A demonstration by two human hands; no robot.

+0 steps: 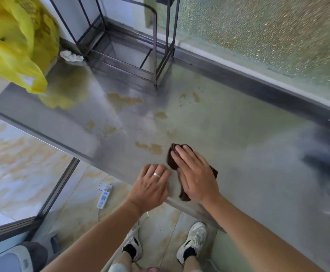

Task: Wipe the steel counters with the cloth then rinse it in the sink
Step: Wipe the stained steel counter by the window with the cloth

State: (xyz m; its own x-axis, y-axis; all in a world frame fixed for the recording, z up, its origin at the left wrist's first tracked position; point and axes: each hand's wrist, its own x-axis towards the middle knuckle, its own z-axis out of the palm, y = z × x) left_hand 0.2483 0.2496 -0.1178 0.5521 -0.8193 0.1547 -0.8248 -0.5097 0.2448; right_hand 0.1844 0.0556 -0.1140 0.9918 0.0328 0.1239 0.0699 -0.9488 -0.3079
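A dark brown cloth (pixel 172 161) lies on the steel counter (pixel 238 138) near its front edge. My right hand (pixel 194 174) presses flat on top of the cloth, fingers together, covering most of it. My left hand (pixel 152 185), with a ring on one finger, rests flat on the bare counter just left of the cloth, holding nothing. Yellowish blotches (pixel 150 147) show on the steel right beyond the cloth. No sink is in view.
A dark wire rack (pixel 132 55) stands at the counter's back. A yellow plastic bag (pixel 13 42) hangs over the far left end, with a crumpled white wad (pixel 72 55) beside it. A frosted window (pixel 268 30) runs behind. A power strip (pixel 103 197) lies on the tiled floor.
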